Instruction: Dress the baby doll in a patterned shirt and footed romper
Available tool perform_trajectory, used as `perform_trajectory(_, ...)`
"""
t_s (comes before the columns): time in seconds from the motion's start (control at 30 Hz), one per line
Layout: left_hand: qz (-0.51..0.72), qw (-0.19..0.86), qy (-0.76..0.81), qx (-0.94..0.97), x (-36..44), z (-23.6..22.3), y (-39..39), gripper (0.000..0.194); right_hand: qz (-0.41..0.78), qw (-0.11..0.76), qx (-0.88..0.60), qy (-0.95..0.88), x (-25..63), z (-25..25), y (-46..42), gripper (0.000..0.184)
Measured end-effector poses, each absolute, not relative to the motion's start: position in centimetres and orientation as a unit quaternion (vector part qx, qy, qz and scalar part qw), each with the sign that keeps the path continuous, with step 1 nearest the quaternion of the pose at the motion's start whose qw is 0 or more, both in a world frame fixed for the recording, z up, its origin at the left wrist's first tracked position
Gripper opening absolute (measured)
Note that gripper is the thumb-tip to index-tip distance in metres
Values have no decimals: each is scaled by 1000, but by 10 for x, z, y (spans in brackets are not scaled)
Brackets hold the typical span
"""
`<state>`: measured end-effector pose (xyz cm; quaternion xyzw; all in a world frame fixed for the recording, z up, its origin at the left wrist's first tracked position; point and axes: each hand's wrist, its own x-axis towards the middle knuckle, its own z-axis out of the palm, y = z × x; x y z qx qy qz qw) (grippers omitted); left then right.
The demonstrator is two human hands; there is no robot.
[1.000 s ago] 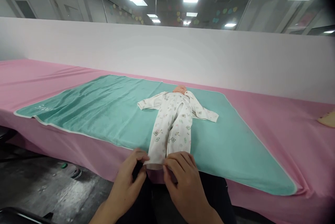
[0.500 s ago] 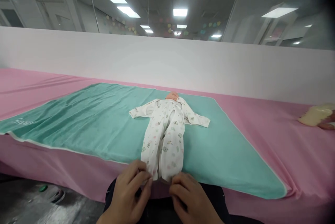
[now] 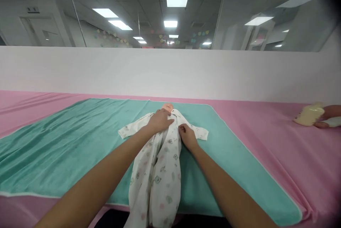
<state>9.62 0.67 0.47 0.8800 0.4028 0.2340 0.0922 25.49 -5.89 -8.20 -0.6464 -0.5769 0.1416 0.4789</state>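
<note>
Touching the creased, printed romper [image 3: 166, 181], left hand [image 3: 160, 120] and right hand [image 3: 188, 136] curl, each grip's hold on it unclear.

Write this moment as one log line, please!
left hand: on white suit | right hand: at suit's front | doll: face up on green blanket

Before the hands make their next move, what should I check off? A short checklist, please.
1. Doll on the green cloth: ok.
2. Sleeves of the printed garment spread outward: ok.
3. Left hand and right hand at the garment's upper front: ok.
4. Grip on the fabric: cannot tell, fingertips unclear.
5. Garment legs wholly on the green cloth: not ok, they run past its near edge.
6. Yellow bottle away from the garment: ok.
</note>
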Motion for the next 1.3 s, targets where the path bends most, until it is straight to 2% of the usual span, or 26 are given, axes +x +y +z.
perform_trajectory(0.07, 153, 76, 407, 897, 118, 8, 27, 39, 151, 470, -645, -583, 260, -96, -52, 22)
perform_trajectory(0.17, 62, 72, 398, 913, 131, 13, 45, 31, 215, 478, -634, -570, 264, -105, -52, 28)
perform_trajectory(0.23, 26, 92, 381, 920, 132, 19, 51, 25, 230, 481, -616, -580, 265, -105, -50, 27)
perform_trajectory(0.33, -24, 130, 360, 924, 130, 28, 58, 37, 231, 488, -603, -587, 266, -102, -43, 22)
perform_trajectory(0.4, -64, 142, 343, 926, 128, 34, 60, 42, 278, 494, -599, -566, 267, -101, -38, 23)
perform_trajectory(0.53, -110, 156, 301, 934, 124, 42, 59, 34, 372, 496, -566, -544, 271, -101, -32, 26)
perform_trajectory(0.7, -7, 166, 352, 921, 118, 33, 52, 22, 371, 486, -577, -541, 272, -99, -31, 24)
perform_trajectory(0.83, 70, 107, 417, 900, 118, 15, 50, 16, 308, 484, -621, -534, 262, -96, -33, 23)
perform_trajectory(0.93, 114, 40, 448, 886, 117, 4, 50, 18, 157, 481, -677, -535, 252, -94, -35, 21)
perform_trajectory(1.07, 167, -17, 463, 870, 114, -7, 51, 23, -98, 382, -715, -577, 249, -93, -34, 20)
perform_trajectory(1.17, 215, 6, 463, 860, 112, -16, 54, 21, -103, 354, -722, -585, 252, -93, -31, 22)
perform_trajectory(1.3, 321, 59, 439, 837, 93, -33, 60, 22, -76, 375, -717, -583, 259, -94, -36, 25)
